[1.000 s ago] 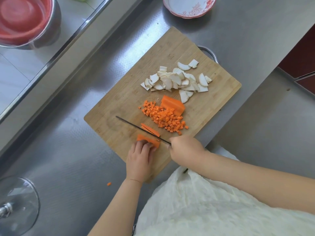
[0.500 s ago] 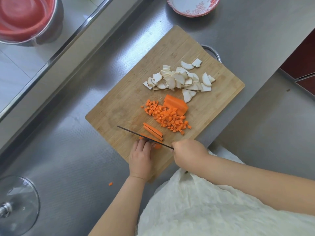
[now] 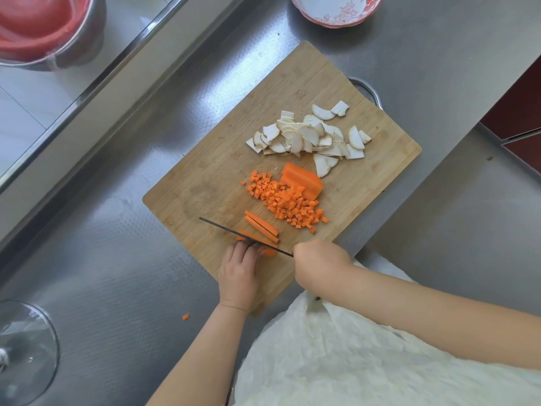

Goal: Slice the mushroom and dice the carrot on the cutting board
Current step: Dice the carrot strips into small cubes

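White mushroom slices (image 3: 310, 136) done, far beyond hands. Left hand (image 3: 238, 271) clamps orange carrot slab (image 3: 257, 240); right hand (image 3: 319, 263) closed on thin black knife (image 3: 243, 235). Orange dice pile (image 3: 289, 205) beyond; uncut carrot chunk (image 3: 303, 178) remains.

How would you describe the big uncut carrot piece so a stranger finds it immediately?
Find the wooden cutting board on the steel counter. Near its middle, the carrot chunk lies between the white mushroom slices and the diced carrot. It is the only large, whole orange block.
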Demonstrator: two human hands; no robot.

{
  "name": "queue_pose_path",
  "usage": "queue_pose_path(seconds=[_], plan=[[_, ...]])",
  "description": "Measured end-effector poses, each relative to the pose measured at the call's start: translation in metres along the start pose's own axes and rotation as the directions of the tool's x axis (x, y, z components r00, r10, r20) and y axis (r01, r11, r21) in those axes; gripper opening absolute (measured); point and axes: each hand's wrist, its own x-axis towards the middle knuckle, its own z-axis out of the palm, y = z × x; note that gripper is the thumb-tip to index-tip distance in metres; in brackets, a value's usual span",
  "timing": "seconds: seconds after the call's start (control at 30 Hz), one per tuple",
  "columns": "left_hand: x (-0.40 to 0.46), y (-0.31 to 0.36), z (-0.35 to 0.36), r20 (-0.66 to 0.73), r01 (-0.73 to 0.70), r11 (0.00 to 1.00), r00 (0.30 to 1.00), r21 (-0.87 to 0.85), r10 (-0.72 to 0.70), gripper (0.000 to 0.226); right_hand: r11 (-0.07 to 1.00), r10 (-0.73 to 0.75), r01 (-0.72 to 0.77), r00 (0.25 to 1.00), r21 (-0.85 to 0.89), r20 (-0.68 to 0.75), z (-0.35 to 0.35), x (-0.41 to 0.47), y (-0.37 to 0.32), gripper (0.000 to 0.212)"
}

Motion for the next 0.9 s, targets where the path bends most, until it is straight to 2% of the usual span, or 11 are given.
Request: queue_pose_path(seconds=[0.33,0.57,0.63,0.73,0.9], plan=[[-0.001,-0.002,0.002,0.036,0.006,1.0,0.999,0.012,-0.006,0.007,0.995,0.033,-0.03,0.999,0.095,-0.022,0.009,0.008,0.006,0.023],[-0.005,0.001,-0.006,0.025,0.029,0.999,0.999,0.018,-0.03,0.021,0.967,-0.004,0.002,1.0,0.254,0.008,0.002,0.018,0.024,0.033],[-0.006,-0.002,-0.007,0.023,0.024,1.0,0.999,0.019,-0.024,0.02,0.973,-0.052,0.062,0.997,0.221,-0.05,0.007,0.013,0.024,0.028],[-0.004,-0.005,-0.007,0.016,0.0,1.0,1.0,0.02,-0.001,0.02,0.986,-0.133,0.143,0.984,0.083,-0.123,0.018,0.006,0.02,0.022],[-0.005,-0.006,-0.007,0.032,0.004,1.0,0.999,0.029,-0.005,0.021,0.99,-0.138,0.136,0.984,-0.023,-0.111,0.025,0.001,0.012,0.016]])
